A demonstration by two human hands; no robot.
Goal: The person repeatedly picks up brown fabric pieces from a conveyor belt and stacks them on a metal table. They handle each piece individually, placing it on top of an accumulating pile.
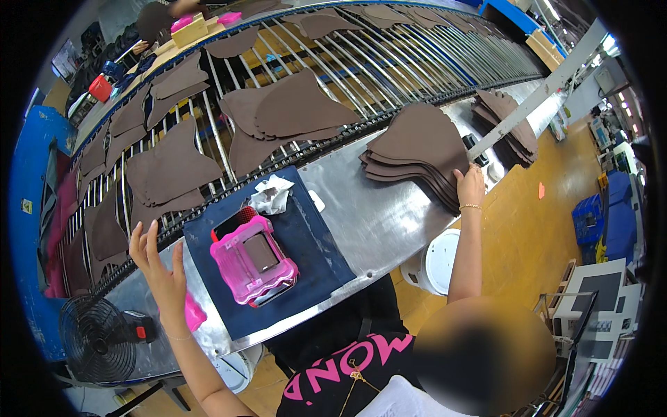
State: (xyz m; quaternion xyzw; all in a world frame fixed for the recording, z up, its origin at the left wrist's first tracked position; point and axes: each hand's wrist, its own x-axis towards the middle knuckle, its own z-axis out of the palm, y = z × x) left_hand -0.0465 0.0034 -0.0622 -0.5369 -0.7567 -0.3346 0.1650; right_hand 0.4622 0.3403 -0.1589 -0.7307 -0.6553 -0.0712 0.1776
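My right hand [470, 186] is at the right edge of a fanned stack of brown leather pieces [420, 142] on the metal table. Its thumb lies over the edge and its fingers are curled there, partly hidden. To the left, my left hand [158, 267] is raised with its fingers spread, holding nothing, near the table edge beside the roller conveyor. Between my hands, a pink plastic basket [236, 267] holding a small dark brown block [260, 251] sits on a dark blue mat [316, 260]. Crumpled white paper [272, 194] lies behind the basket.
Brown leather pieces [299, 104] lie along the roller conveyor [333, 62]. Another brown stack [507, 125] sits at the table's right end, beside a slanted metal post [542, 87]. A black fan [97, 340] stands at left. A white bucket [441, 260] is below the table. Someone works across the conveyor.
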